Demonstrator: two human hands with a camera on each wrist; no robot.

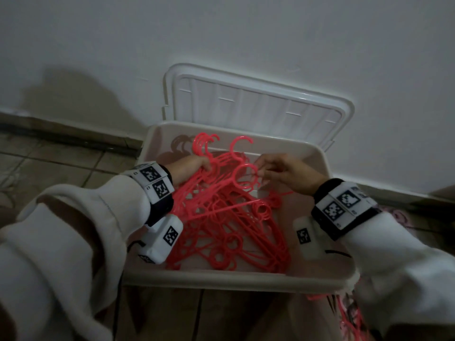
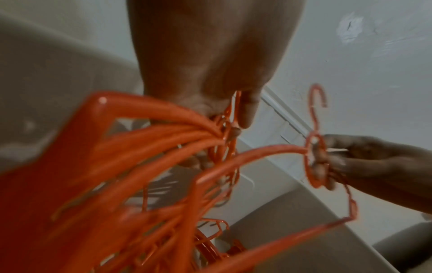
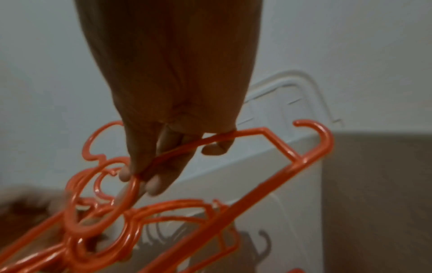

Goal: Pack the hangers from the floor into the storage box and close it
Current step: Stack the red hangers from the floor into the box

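Note:
Several pink-red plastic hangers (image 1: 229, 217) lie in a tangled pile inside the open beige storage box (image 1: 236, 281). My left hand (image 1: 189, 168) grips a bunch of hangers (image 2: 187, 129) near their necks, at the box's back left. My right hand (image 1: 278, 171) holds a single hanger (image 3: 257, 177) by its ring and arm, fingers curled round it, above the pile's middle. The box's white lid (image 1: 258, 107) stands upright behind the box, leaning on the wall.
More pink hangers (image 1: 344, 313) lie on the floor by my right sleeve, on a patterned cloth. The white wall (image 1: 221, 33) rises directly behind the box. Brown floor tiles (image 1: 61, 161) spread to the left.

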